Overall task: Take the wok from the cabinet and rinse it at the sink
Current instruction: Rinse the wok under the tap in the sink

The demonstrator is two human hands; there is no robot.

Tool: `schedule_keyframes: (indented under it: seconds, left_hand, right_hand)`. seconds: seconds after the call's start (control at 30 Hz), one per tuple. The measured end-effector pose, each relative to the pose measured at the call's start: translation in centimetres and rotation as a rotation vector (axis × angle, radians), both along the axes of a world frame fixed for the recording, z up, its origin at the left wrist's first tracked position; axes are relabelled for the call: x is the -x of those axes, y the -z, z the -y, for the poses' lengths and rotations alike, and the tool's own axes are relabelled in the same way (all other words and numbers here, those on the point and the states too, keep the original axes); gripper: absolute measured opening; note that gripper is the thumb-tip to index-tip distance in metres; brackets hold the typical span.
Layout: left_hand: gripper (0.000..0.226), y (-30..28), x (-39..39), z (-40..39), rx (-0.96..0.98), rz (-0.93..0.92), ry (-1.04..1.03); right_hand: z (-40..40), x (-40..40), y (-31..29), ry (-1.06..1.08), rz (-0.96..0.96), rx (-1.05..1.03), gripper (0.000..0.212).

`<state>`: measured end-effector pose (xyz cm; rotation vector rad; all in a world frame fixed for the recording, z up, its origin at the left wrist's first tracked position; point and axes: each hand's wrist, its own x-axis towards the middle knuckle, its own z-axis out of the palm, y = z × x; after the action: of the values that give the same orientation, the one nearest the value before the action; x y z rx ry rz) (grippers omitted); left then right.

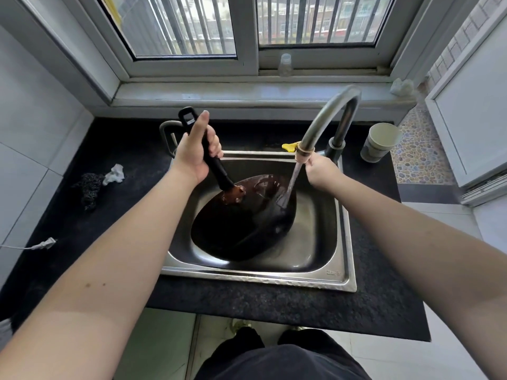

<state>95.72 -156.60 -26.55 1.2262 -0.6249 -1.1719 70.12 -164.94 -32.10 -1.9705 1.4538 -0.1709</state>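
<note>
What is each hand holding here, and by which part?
The left hand grips the wok by its black handle, about midway along. The right hand holds the faucet at its spout end, where water runs into the wok.

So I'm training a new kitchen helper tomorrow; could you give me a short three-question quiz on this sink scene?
1. True or false: water is running from the curved metal tap into the dark round wok.
2. Which hand holds the wok's black handle?
A. left hand
B. right hand
C. neither
3. Fill in: on the dark counter, right of the tap, stands a pale paper ____.

Key: 1 true; 2 A; 3 cup. The right hand's grip is at the tap's spout end, while the wok sits tilted in the steel sink.
</note>
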Motion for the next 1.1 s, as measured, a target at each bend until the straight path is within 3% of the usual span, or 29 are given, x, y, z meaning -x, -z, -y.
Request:
schedule_keyframes:
  seconds: [0.33,0.67,1.1]
  left_hand:
    - [0.049,0.7,-2.6,-1.6,-0.002,-0.053,-0.166]
    - [0.049,-0.1,-0.4,-1.3,-0.006,-0.005,-0.174]
    - [0.045,-0.5,7.4,1.2,0.015,0.154,0.049]
  right_hand:
    - [-0.3,-0.2,0.2,0.006,-0.016,0.023,0.044]
    - [-0.3,-0.5,0.6,0.003,-0.032,0.017,0.049]
    - [0.2,-0.3,0.6,-0.029,-0.038,0.010,0.057]
